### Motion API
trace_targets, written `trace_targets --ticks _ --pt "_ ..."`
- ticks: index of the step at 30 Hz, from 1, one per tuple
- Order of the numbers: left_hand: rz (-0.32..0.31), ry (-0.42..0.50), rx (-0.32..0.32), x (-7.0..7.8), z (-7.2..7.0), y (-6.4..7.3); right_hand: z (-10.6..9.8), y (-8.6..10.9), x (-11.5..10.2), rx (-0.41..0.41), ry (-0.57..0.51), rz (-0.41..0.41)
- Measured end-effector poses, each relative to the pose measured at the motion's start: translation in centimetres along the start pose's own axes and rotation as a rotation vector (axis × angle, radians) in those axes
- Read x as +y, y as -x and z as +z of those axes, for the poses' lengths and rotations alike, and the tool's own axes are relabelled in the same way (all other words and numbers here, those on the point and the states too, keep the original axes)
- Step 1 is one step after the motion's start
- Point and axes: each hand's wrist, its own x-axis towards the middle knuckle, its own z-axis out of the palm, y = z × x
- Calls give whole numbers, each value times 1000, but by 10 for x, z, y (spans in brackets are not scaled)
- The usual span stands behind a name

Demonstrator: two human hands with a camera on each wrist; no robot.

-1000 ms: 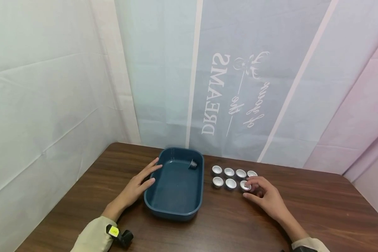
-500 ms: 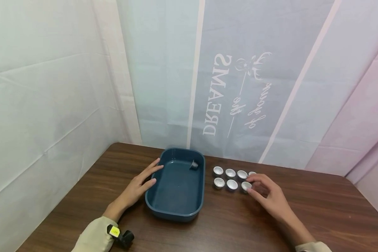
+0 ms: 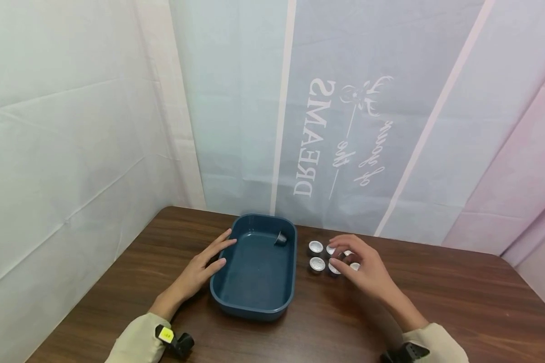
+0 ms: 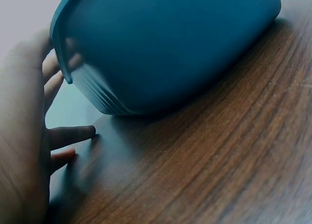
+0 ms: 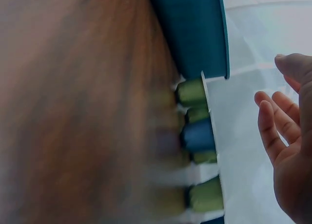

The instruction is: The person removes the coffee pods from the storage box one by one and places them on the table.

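My left hand rests with extended fingers over the left rim of a dark blue plastic bin. Inside the bin's far right corner, one coffee capsule lies on its side. My right hand hovers over two rows of coffee capsules, its bent fingers and thumb apart with nothing between them. Foil lids face up, as on the front left capsule; the hand covers part of the right side of the rows. The right wrist view shows green capsules and a blue capsule standing below the fingers.
The brown wood-grain table carries everything. Behind it hangs a pale curtain with mirrored lettering, and a white cloth covers the left side. The bin stands just left of the capsule rows.
My right hand has left the front right capsule and moved left over the middle of the rows. That capsule still stands in its row. My left hand stays on the bin.
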Motion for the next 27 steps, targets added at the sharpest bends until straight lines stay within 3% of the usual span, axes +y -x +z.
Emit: trace_targets --ticks 5,9,12,16,19,27 --pt "-8 12 2 1 0 -1 6 -19 -8 -41 31 -19" --pt "-16 14 -5 20 -3 -2 11 -35 -28 -62 26 -61" --pt "-17 12 -4 19 -3 -2 14 -45 -37 -73 17 -83" --pt "-6 -1 0 0 1 0 20 -54 -20 -85 11 -113" --pt "-2 2 -2 0 0 0 25 -60 -9 -111 38 -137" --pt "-8 -4 -5 0 0 0 42 -81 -11 -232 90 -159"
